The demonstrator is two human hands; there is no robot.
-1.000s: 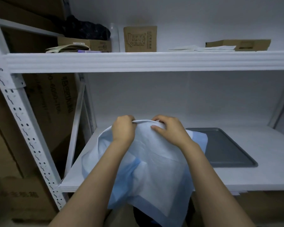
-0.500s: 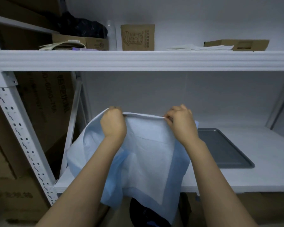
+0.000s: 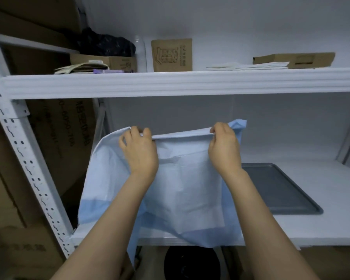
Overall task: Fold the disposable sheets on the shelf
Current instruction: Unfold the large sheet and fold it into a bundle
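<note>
A light blue disposable sheet [image 3: 186, 190] with darker blue borders hangs in the air above the white shelf [image 3: 321, 229], its lower part draping over the shelf's front edge. My left hand [image 3: 138, 152] pinches the sheet's top edge near its left end. My right hand [image 3: 224, 146] pinches the same edge farther right, so the edge is stretched taut between them. A blue corner of the sheet sticks up past my right hand.
A dark grey tray [image 3: 279, 190] lies on the shelf right of the sheet. The upper shelf [image 3: 190, 83] carries cardboard boxes, a black bag and folded white sheets [image 3: 249, 66]. A perforated upright [image 3: 22, 158] and large cartons stand left. A dark round object [image 3: 192, 263] sits below.
My hands have moved apart along the sheet's top edge and risen, spreading the sheet wider and pulling the edge tight.
</note>
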